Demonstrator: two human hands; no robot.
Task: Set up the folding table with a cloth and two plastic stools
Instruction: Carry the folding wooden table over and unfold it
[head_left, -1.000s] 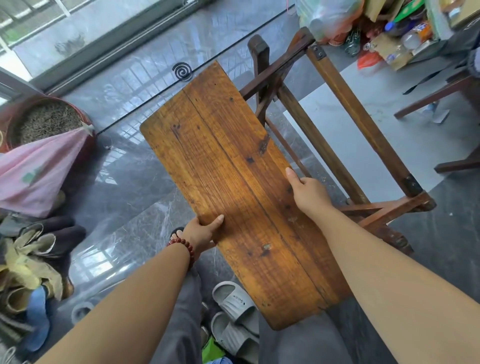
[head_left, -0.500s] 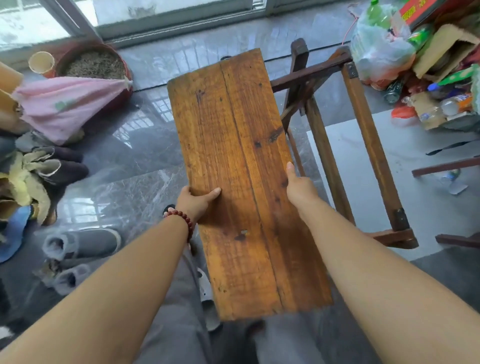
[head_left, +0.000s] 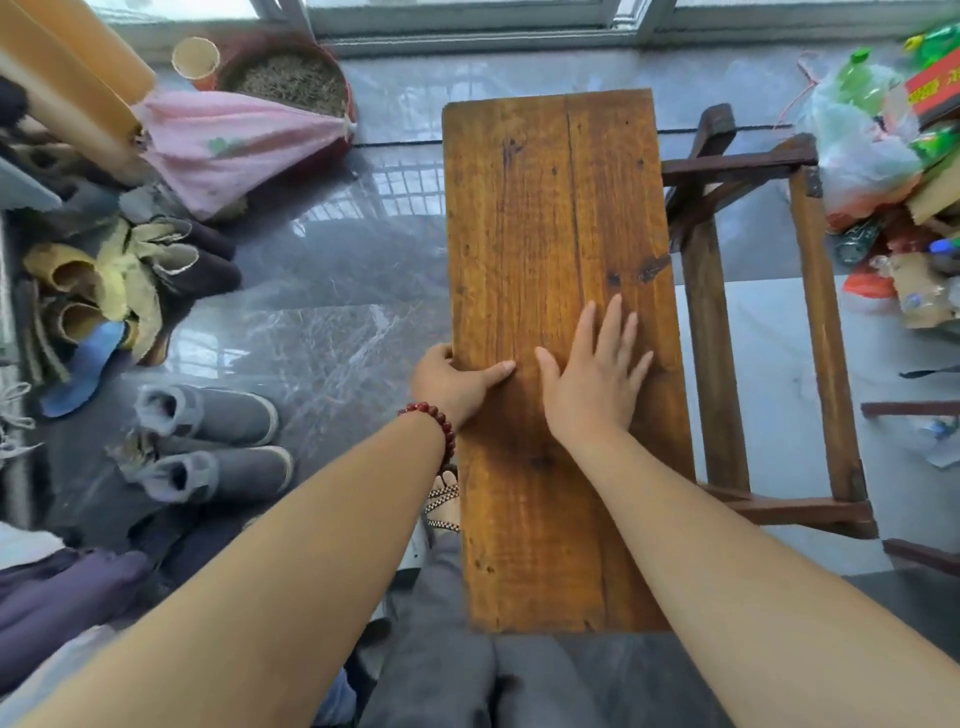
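Near: left hand (head_left: 452, 382), bead bracelet (head_left: 434, 415) at the wrist, grips the left long edge of the worktop (head_left: 545, 218), thumb on top and fingers curled out of sight under it. Right hand (head_left: 592, 384) lies flat on the top face, fingers straight and spread, pressing, not clasping.

Worktop: one bare plank panel, running from near the person's legs away toward the window. Whether it is locked level cannot be told.

Right of it: the folding frame (head_left: 709, 338), rails exposed and uncovered, just beside the panel's right edge.

Progress, as judged: early, with the table only half opened. No cloth laid on it, and no plastic stools in view.

Left on the floor (head_left: 337, 322): grey shoes (head_left: 218, 415). Far left: a pink cloth (head_left: 228, 145); whether it is the tablecloth cannot be told. Far right: plastic bag (head_left: 857, 150) of bottles.
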